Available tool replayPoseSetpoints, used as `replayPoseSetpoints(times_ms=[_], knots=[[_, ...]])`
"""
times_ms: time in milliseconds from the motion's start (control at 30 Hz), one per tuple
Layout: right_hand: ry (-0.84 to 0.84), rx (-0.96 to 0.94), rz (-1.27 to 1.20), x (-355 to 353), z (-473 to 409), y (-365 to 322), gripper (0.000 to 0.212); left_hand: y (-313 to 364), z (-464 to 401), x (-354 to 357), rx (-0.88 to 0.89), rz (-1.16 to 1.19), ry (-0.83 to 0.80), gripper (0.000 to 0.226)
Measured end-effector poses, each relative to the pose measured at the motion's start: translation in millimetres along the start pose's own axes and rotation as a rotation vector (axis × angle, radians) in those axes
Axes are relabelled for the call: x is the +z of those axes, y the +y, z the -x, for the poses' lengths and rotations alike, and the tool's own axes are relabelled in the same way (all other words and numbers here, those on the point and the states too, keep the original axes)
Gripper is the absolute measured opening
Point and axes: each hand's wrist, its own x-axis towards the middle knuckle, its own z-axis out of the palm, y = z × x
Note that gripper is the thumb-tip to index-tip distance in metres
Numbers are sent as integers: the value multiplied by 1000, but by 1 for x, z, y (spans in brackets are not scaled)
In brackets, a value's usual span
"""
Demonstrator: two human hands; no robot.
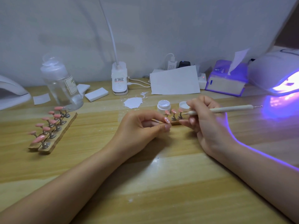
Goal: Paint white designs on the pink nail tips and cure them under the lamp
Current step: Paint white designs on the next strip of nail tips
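My left hand [142,126] pinches a wooden strip [175,123] at its left end; on the strip stand three pink nail tips [174,111] on metal stands. My right hand [205,120] grips a cream dotting pen [226,109], its fine tip touching the rightmost pink tip. An open white paint jar [163,106] and its lid [184,105] sit just behind the strip. The curing lamp [278,75] glows violet at the far right. Two more wooden strips [53,139] with several pink tips lie at the left.
A clear pump bottle [62,83] stands at the back left beside white pads [96,94]. A desk lamp base [119,81], a sheet of paper [175,81] and a purple tissue box [226,80] line the back. A white paint smear [133,102] marks the wooden table [153,183].
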Motion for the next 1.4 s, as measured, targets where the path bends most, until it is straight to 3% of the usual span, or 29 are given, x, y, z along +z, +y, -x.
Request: replayPoseSetpoints(times_ms=[233, 367, 467, 900, 1167, 1400], knots=[[-35, -12, 9, 0, 2, -1, 40, -3, -1, 0, 193, -231, 222, 26], [-36, 1, 12, 0, 2, -1, 43, -7, -2, -1, 202, -381, 260, 39], [-48, 1, 23, 0, 3, -1, 41, -10, -5, -2, 159, -417, 280, 35], [-88, -65, 90, 0, 4, 2, 45, -10, -8, 1, 75, -362, 241, 31], [188, -246, 68, -10, -10, -10, 41, -12, -7, -1, 58, -444, 184, 34], [241, -13, 10, -17, -21, -2, 38, -5, -7, -9, -23, -449, 123, 32]])
